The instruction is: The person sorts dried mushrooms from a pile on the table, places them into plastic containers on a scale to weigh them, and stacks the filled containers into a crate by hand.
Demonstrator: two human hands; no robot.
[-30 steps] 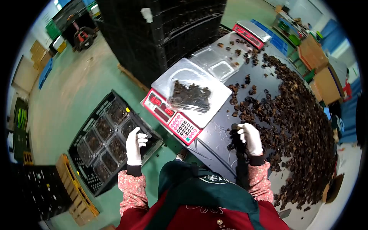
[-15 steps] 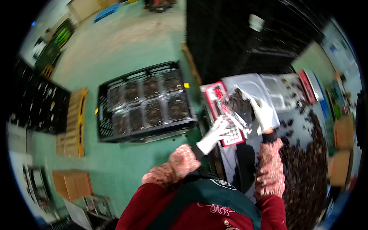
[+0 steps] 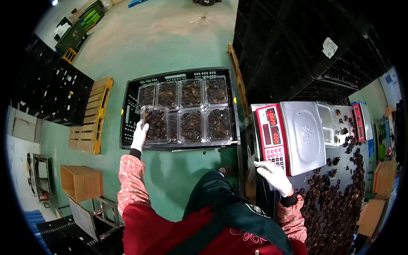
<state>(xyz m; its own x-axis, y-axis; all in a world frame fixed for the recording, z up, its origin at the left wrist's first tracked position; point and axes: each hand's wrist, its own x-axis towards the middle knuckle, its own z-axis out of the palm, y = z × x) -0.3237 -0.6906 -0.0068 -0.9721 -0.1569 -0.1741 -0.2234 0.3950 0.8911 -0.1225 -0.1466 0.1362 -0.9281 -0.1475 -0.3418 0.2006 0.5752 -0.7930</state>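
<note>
White gloves cover both hands. At the near left corner of the black crate (image 3: 182, 147), my left hand (image 3: 140, 135) grips the side of a clear plastic box (image 3: 156, 123) filled with dark, flaky pieces. That box sits a little raised and overlaps the filled boxes beside it. Several similar clear boxes (image 3: 191, 92) stand in rows in the crate. My right hand (image 3: 274, 176), fingers stretched out and holding nothing, is at the keypad corner of the red digital scale (image 3: 269, 127). The scale's metal pan (image 3: 307, 136) carries nothing.
Loose dark pieces (image 3: 331, 204) cover the worktable right of me. Stacked clear trays (image 3: 327, 123) and a second red scale (image 3: 359, 122) stand behind the first scale. Tall black crates (image 3: 289, 51) rise beyond. Left are a wooden pallet (image 3: 91, 114) and a cardboard box (image 3: 81, 182).
The clear box has moved from above the scale, where both hands were at it, leftward to the crate in my left hand. My right hand has let go and lowered toward the keypad.
</note>
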